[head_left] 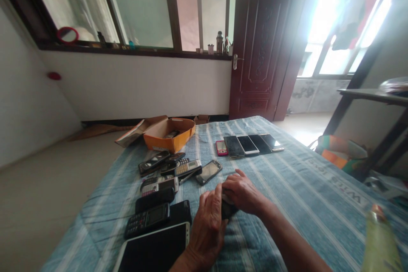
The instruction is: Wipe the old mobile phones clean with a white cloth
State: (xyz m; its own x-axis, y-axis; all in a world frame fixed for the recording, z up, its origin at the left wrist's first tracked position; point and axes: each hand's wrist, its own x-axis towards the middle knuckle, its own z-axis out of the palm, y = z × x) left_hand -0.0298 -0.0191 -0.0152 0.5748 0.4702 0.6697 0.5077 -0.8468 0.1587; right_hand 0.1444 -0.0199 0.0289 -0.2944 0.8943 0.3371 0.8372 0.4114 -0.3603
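Note:
Both of my hands meet over a small dark object, mostly hidden by the fingers. My left hand is closed around its near left side. Over its top and right, my right hand has its fingers bent. To the left lies a large white-framed device with a dark screen. Above that, an old keypad phone rests beside a black phone. A phone with a grey screen lies just beyond my hands. Farther up, several phones stand in a row, among them a pink one and a white one.
An open orange box sits at the far left of the striped bedding, with a pile of phones before it. A greenish bottle-like object is at the lower right. Beyond are a dark red door and a shelf.

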